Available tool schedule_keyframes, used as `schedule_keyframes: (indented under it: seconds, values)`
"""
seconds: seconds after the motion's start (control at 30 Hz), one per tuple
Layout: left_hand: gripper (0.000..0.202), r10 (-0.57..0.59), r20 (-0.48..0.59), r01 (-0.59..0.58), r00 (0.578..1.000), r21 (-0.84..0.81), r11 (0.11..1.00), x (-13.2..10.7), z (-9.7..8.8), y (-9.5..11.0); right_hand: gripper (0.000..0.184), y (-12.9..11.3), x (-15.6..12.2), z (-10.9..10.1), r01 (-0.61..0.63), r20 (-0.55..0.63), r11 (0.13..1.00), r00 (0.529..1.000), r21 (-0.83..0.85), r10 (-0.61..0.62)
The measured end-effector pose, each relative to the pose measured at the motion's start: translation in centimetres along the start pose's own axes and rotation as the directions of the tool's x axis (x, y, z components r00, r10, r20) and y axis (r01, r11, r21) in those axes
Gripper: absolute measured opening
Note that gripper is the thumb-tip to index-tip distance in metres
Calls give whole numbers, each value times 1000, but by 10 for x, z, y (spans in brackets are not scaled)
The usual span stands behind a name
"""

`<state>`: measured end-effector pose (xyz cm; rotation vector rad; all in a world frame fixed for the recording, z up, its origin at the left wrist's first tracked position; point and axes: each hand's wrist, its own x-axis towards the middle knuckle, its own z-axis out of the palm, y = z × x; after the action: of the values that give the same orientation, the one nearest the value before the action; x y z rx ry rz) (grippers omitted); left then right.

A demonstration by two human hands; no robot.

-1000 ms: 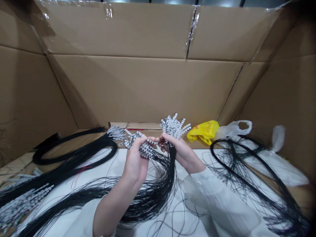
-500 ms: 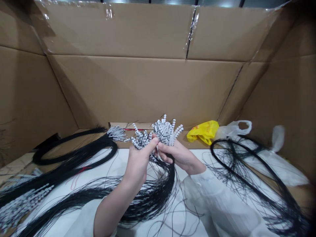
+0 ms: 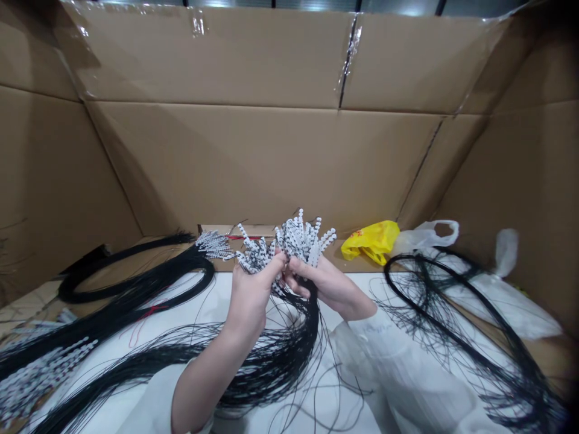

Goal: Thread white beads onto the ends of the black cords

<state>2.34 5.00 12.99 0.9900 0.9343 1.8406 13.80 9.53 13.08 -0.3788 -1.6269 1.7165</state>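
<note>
My left hand [image 3: 254, 289] is closed around a cluster of white beaded strands [image 3: 256, 253], whose ends fan out above the fingers. My right hand [image 3: 323, 280] grips a second, fuller cluster of white beaded strands [image 3: 303, 236]. The two thumbs nearly meet between the clusters. From below the hands a thick bundle of black cords [image 3: 280, 367] curves down and sweeps left across the white table surface [image 3: 221, 301]. What the fingertips pinch between the clusters is too small to make out.
More black cord bundles [image 3: 149, 277] with white beaded ends [image 3: 215, 244] lie at left, one tied with red string [image 3: 151, 310]. A yellow plastic bag [image 3: 371, 242], white bags [image 3: 506, 301] and looped black cords [image 3: 461, 328] are at right. Cardboard walls [image 3: 271, 163] surround the table.
My left hand and its cluster have shifted slightly left. My fingertips have moved a little closer in between the clusters; both hands keep their hold.
</note>
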Motion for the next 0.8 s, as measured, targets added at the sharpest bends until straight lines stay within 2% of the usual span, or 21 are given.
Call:
schedule_keyframes:
  seconds: [0.1,0.23,0.3,0.47,0.57,0.7,0.8]
  values:
    - [10,-12,-25,11,1000,-62,998,-1,2,1,26,2,2,-2,-25,-126,996,991,87,36]
    - [12,-3,-57,-4,998,-113,994,-1,3,1,25,3,4,-5,-47,-312,978,943,205,111]
    - [12,-17,-40,12,999,-123,992,0,3,1,23,0,4,-4,-51,-348,974,929,222,128]
    - [7,-73,-51,66,996,-116,991,3,1,0,19,-6,3,-3,-84,-351,975,924,208,154]
    - [9,-97,-65,88,993,-133,987,4,-1,-1,17,-5,3,-4,-33,-384,987,919,156,92]
    - [16,-70,19,71,997,-97,993,5,-3,0,17,-3,3,-3,49,-464,997,886,58,-17]
    - [17,-80,14,81,997,-83,993,5,-3,2,18,-3,3,-1,67,-492,998,868,-15,-65]
